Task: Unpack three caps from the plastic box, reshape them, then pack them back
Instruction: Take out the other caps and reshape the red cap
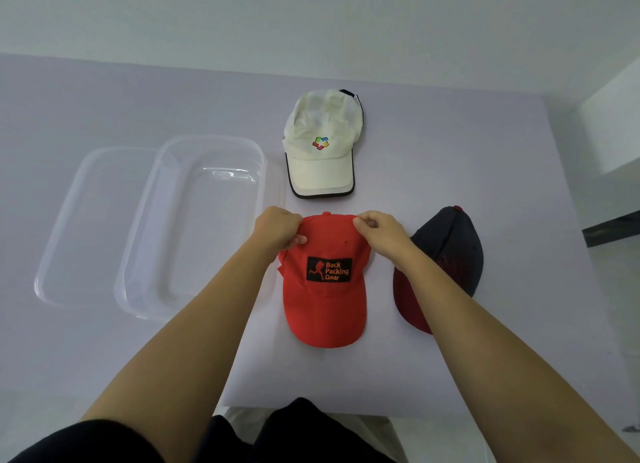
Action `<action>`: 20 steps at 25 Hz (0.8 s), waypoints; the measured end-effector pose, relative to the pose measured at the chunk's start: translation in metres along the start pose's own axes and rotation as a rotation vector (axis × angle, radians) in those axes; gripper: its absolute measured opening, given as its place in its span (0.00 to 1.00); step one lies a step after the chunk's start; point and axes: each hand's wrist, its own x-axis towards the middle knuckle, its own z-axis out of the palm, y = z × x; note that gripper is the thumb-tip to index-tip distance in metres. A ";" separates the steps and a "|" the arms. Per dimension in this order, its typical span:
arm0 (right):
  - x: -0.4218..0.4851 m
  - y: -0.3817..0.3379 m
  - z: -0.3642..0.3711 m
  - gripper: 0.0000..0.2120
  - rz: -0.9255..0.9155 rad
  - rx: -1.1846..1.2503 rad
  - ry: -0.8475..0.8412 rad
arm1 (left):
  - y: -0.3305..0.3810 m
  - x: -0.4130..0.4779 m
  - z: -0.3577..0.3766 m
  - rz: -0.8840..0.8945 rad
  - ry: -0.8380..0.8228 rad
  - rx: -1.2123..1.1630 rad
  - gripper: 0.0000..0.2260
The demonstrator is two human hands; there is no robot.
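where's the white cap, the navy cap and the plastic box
white cap (322, 118): head view, on its crown above the logo
navy cap (450, 246): head view, on its dark crown
plastic box (214, 138): head view, on its far rim

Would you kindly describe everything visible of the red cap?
The red cap, seemingly soft fabric, bears a black patch reading "Back Packing Gear", a top button and a brim pointing toward the person. It lies on the lilac table between the clear box and the dark cap. The left hand and right hand pinch its crown's far edge.
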 end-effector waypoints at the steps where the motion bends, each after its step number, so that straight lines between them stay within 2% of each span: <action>1: 0.001 0.000 -0.001 0.13 0.002 -0.008 -0.006 | 0.003 0.001 0.001 -0.015 -0.032 -0.008 0.06; 7: 0.008 -0.003 -0.007 0.15 0.039 -0.045 -0.009 | 0.017 0.009 0.009 -0.041 -0.047 -0.060 0.06; 10: 0.013 -0.007 -0.005 0.25 0.092 -0.028 -0.131 | 0.026 0.006 0.009 -0.112 -0.071 0.017 0.10; 11: 0.015 -0.009 -0.003 0.25 0.101 -0.012 -0.145 | 0.030 0.004 0.010 -0.124 -0.089 0.038 0.10; 14: 0.019 -0.015 0.003 0.13 0.119 0.142 -0.106 | 0.038 0.009 0.012 -0.151 -0.136 -0.034 0.09; 17: 0.020 -0.015 0.005 0.12 0.110 0.283 -0.064 | 0.037 0.008 0.011 -0.142 -0.145 -0.135 0.06; 20: 0.020 -0.013 0.002 0.11 0.081 0.209 -0.020 | 0.034 0.008 0.009 -0.070 -0.128 -0.122 0.04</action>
